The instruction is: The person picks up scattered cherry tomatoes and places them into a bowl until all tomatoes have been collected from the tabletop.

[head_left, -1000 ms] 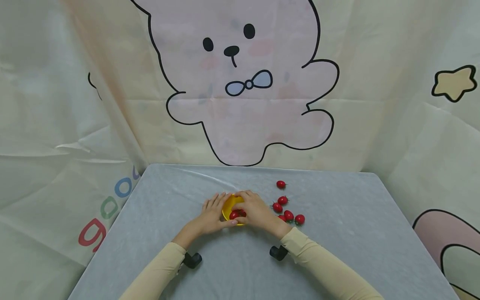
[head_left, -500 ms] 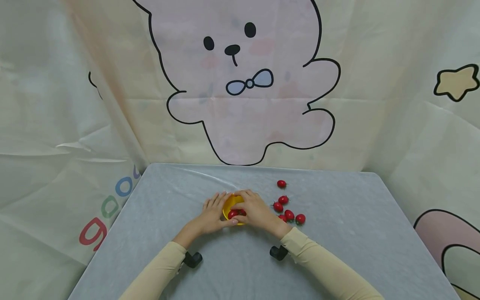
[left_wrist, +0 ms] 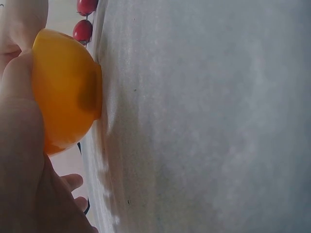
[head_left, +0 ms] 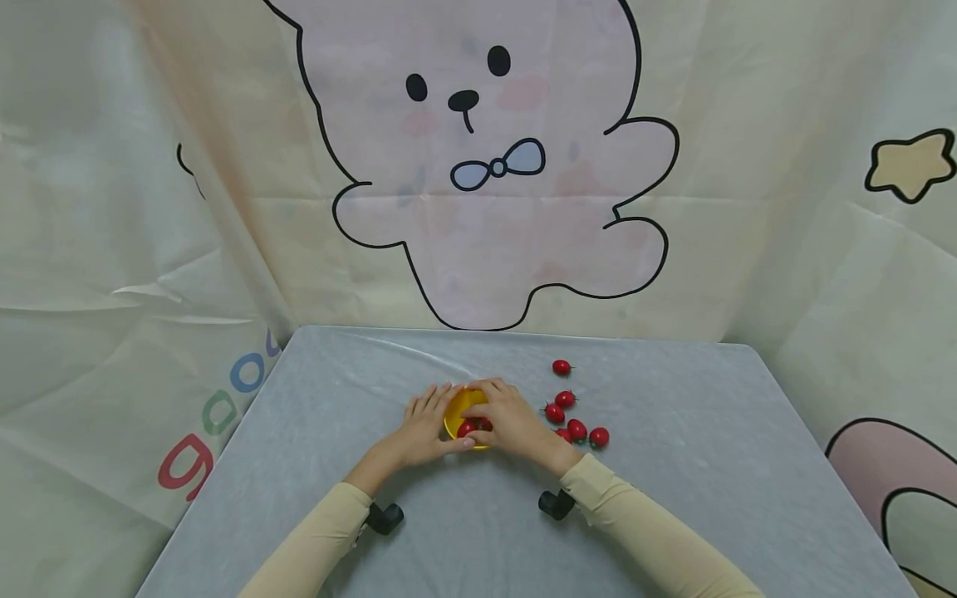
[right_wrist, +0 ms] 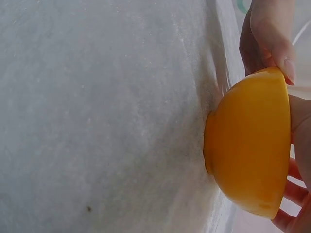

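Observation:
A yellow bowl [head_left: 467, 404] stands on the grey cloth with red cherry tomatoes [head_left: 467, 428] inside, partly covered by fingers. My left hand [head_left: 422, 432] grips the bowl from its left, thumb along the near rim and fingers toward the far side. On the opposite side my right hand [head_left: 517, 423] holds the rim, its fingers reaching over into the bowl; whether they touch a tomato is hidden. The left wrist view shows the bowl's outer wall [left_wrist: 68, 92] with its foot against the cloth. In the right wrist view the left thumb [right_wrist: 287, 68] lies at the rim.
Several loose cherry tomatoes [head_left: 576, 429] lie right of the bowl, one tomato [head_left: 561, 366] farther back. The table [head_left: 673, 465] is covered in grey cloth. Behind it hangs a curtain [head_left: 718, 216] printed with a cartoon animal. Black wrist cameras [head_left: 555, 505] sit under both sleeves.
The tomatoes inside the bowl have shifted slightly to the left and back. Both hands stay in place on the bowl, and the loose tomatoes lie as before.

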`<action>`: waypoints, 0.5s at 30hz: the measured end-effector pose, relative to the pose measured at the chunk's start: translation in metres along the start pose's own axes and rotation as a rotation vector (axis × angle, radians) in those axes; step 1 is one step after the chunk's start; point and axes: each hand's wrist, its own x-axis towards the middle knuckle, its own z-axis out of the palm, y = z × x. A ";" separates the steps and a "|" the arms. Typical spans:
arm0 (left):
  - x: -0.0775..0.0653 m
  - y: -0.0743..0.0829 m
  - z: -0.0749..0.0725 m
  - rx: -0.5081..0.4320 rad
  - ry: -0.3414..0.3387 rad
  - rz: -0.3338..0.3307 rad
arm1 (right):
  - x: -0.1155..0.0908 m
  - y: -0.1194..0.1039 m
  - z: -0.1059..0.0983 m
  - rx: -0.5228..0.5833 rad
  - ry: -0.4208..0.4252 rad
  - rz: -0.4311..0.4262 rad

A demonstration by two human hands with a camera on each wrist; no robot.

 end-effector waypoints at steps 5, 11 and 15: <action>0.000 0.001 0.000 0.003 0.005 0.004 | 0.001 0.002 -0.007 0.019 -0.008 0.012; 0.001 0.001 0.000 0.005 0.000 -0.004 | 0.005 0.010 -0.020 -0.016 0.061 0.030; 0.001 0.001 0.001 0.008 0.000 -0.009 | 0.003 0.017 -0.025 -0.009 0.045 0.047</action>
